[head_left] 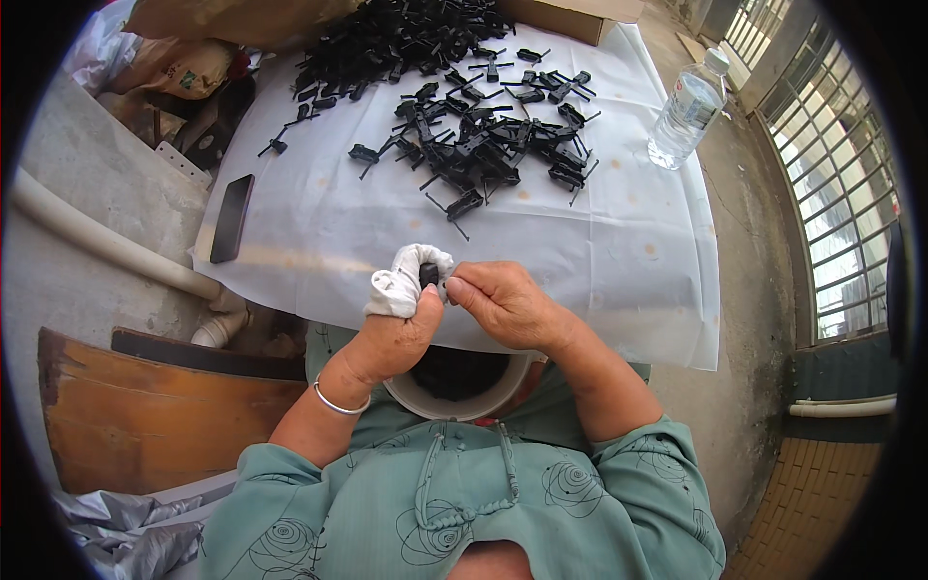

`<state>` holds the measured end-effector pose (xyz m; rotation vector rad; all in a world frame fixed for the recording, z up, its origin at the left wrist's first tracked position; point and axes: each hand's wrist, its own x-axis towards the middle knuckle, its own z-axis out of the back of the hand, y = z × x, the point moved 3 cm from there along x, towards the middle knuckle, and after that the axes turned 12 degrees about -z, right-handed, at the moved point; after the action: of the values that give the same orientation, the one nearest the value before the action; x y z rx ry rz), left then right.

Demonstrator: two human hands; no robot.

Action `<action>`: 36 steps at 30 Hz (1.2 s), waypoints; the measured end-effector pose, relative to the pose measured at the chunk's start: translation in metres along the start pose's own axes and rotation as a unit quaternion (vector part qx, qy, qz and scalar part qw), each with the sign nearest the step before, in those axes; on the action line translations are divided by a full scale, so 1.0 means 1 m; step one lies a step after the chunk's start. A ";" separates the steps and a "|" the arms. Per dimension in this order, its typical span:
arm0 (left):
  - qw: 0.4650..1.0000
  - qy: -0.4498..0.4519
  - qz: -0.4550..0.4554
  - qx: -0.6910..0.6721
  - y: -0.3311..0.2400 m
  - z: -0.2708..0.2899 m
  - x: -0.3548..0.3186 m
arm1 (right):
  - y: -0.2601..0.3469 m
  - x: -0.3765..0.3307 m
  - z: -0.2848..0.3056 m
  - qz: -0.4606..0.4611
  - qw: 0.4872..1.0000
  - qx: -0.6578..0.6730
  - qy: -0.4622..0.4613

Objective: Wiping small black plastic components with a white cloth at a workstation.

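At the table's near edge my left hand (401,314), its fingers wrapped in a white cloth covering (391,293), is closed round a small black plastic part (429,275). Only the dark end of that part shows between thumb and cloth. My right hand (503,303) meets it from the right, thumb and forefinger pinched together beside the part; whatever the pinch holds is too small to name. Farther up lies a loose spread of similar black plastic parts (488,145) with thin protruding arms. Below my hands, a white bucket (404,394) with a dark inside sits at my lap.
A translucent sheet (619,290) covers the table. Behind the spread rises a larger heap of black parts (387,43), near a cardboard box (561,19). A dark phone (232,218) lies at the left edge, a clear water bottle (688,109) at the right. A pipe (116,242) runs along the left.
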<state>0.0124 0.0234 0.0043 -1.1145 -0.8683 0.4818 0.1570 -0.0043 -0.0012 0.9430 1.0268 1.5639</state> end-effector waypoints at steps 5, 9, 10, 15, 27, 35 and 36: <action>0.983 0.034 -0.056 0.173 -0.009 -0.003 0.005 | 0.001 0.004 -0.003 -0.041 0.999 0.031 -0.005; 0.980 0.028 -0.033 0.193 -0.007 -0.003 0.002 | -0.004 0.005 -0.018 -0.008 0.998 0.021 -0.055; 0.978 0.006 -0.056 0.202 -0.008 -0.002 -0.003 | -0.002 0.004 -0.024 0.027 0.997 0.020 -0.076; 0.966 -0.029 -0.093 0.238 -0.011 0.003 -0.014 | 0.004 0.005 -0.033 0.017 0.998 0.020 -0.060; 0.950 -0.056 -0.133 0.278 -0.011 0.042 0.003 | -0.012 0.031 0.005 0.001 0.881 -0.406 -0.242; 0.955 -0.003 -0.003 0.297 0.002 0.028 0.027 | 0.007 0.010 -0.008 0.196 0.894 -0.382 -0.127; 0.974 -0.008 0.065 0.216 0.004 0.026 0.024 | 0.006 0.008 -0.008 0.197 0.917 -0.324 -0.125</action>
<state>0.0060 0.0567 0.0139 -0.7691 -0.6631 0.7500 0.1462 0.0017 0.0022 0.8671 0.0980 1.8791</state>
